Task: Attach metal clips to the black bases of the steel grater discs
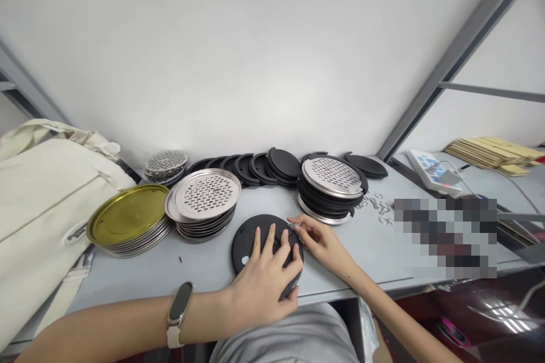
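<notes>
A round black lid-like disc point(243, 238) lies on the table just in front of me. My left hand point(270, 263) is pressed on top of it, fingers spread across the surface and thumb by the near edge. At the disc's right rim, my right hand point(313, 233) pinches a small metal piece point(291, 225), mostly hidden by the fingertips. Right behind that hand stands a stack of black discs point(326, 201) topped by a perforated silver grater plate point(332, 175). Several small metal rings point(383, 208) are scattered to its right.
Gold-topped metal lids point(128, 215) and stacked grater plates point(204, 195) stand to the left, beside a cream bag point(51, 192). Black discs point(283, 164) line the wall. On the right are a power strip point(434, 172), flat tan pieces point(494, 153) and a blurred-out patch point(445, 238).
</notes>
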A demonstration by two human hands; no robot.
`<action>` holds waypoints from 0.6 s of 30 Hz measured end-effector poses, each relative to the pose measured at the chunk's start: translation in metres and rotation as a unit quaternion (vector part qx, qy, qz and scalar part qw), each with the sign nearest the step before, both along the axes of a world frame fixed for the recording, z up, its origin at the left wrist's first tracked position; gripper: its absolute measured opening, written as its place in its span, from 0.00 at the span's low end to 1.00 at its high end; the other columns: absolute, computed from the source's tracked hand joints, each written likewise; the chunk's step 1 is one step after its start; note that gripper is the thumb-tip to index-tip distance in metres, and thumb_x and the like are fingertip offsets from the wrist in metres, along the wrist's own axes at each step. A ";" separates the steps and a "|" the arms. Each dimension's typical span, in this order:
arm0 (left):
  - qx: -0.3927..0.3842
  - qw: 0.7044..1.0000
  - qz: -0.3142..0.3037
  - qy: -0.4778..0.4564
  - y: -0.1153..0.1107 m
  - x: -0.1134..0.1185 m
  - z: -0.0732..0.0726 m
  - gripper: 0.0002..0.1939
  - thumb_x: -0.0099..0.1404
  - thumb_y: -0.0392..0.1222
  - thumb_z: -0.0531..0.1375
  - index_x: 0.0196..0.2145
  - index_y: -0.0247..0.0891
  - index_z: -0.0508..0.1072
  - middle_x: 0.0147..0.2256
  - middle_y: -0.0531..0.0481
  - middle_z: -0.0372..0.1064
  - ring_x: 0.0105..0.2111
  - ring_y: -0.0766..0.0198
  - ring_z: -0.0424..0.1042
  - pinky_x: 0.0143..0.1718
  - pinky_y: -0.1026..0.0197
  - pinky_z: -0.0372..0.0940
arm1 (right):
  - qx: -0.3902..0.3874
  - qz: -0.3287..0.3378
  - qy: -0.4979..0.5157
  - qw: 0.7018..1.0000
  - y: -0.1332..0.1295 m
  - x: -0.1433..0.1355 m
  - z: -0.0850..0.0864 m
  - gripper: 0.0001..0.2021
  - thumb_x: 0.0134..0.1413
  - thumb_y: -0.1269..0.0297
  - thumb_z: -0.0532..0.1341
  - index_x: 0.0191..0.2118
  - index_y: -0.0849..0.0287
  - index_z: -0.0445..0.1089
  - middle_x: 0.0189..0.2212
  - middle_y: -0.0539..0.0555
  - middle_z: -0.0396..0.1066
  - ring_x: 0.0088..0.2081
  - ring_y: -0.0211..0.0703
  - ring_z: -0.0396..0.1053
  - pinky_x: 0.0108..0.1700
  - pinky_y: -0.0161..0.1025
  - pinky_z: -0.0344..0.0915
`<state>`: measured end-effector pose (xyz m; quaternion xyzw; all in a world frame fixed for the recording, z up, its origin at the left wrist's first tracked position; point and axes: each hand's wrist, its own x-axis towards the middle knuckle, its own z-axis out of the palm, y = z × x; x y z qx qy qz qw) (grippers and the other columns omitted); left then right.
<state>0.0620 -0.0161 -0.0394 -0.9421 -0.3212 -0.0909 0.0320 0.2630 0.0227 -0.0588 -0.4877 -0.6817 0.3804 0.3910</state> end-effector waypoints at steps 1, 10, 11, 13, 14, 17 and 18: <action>-0.001 1.000 -0.001 0.000 0.000 0.000 0.000 0.28 0.69 0.51 0.50 0.61 0.34 0.58 0.64 0.31 0.50 0.64 0.28 0.45 0.58 0.27 0.48 | 0.000 0.001 -0.002 1.000 0.000 0.000 0.000 0.18 0.65 0.54 0.54 0.48 0.63 0.70 0.22 0.45 0.56 0.25 0.37 0.55 0.29 0.35 0.55; -0.006 1.000 -0.005 -0.008 0.001 -0.001 0.001 0.28 0.68 0.50 0.51 0.61 0.33 0.58 0.64 0.29 0.49 0.63 0.27 0.45 0.58 0.27 0.48 | 0.006 0.007 -0.011 1.000 0.002 0.000 0.000 0.18 0.65 0.53 0.53 0.47 0.62 0.70 0.23 0.46 0.57 0.26 0.37 0.56 0.29 0.35 0.56; -0.005 1.000 -0.005 -0.008 0.001 0.000 0.001 0.28 0.68 0.50 0.51 0.61 0.33 0.58 0.64 0.29 0.50 0.63 0.27 0.45 0.58 0.26 0.47 | 0.006 0.006 -0.011 1.000 0.001 0.000 0.000 0.18 0.65 0.53 0.53 0.47 0.62 0.69 0.23 0.47 0.58 0.26 0.38 0.56 0.30 0.35 0.57; -0.003 1.000 -0.005 -0.008 0.001 0.000 0.001 0.28 0.68 0.51 0.51 0.61 0.34 0.58 0.64 0.29 0.50 0.63 0.27 0.46 0.58 0.27 0.47 | 0.005 0.006 -0.008 1.000 0.001 0.000 -0.001 0.18 0.65 0.53 0.53 0.47 0.61 0.69 0.24 0.47 0.60 0.26 0.38 0.57 0.30 0.35 0.58; -0.001 1.000 -0.004 -0.008 0.001 0.000 0.000 0.28 0.68 0.51 0.51 0.61 0.34 0.58 0.64 0.30 0.49 0.63 0.28 0.46 0.58 0.27 0.48 | 0.005 0.006 -0.006 1.000 0.001 0.000 -0.001 0.18 0.65 0.53 0.53 0.47 0.61 0.69 0.24 0.48 0.61 0.26 0.38 0.57 0.30 0.35 0.58; 0.003 1.000 -0.003 -0.010 0.001 0.000 0.000 0.28 0.68 0.51 0.51 0.61 0.34 0.59 0.64 0.30 0.49 0.63 0.28 0.46 0.58 0.27 0.48 | 0.009 0.004 -0.002 1.000 0.000 0.000 -0.001 0.17 0.65 0.53 0.53 0.47 0.61 0.69 0.25 0.49 0.63 0.26 0.39 0.58 0.31 0.36 0.59; 0.005 1.000 -0.002 -0.011 0.001 0.000 0.000 0.28 0.68 0.51 0.51 0.61 0.34 0.59 0.64 0.30 0.49 0.63 0.28 0.47 0.58 0.27 0.48 | 0.011 0.005 -0.003 1.000 0.000 0.000 0.000 0.17 0.65 0.53 0.53 0.47 0.61 0.69 0.26 0.49 0.64 0.27 0.39 0.59 0.31 0.36 0.59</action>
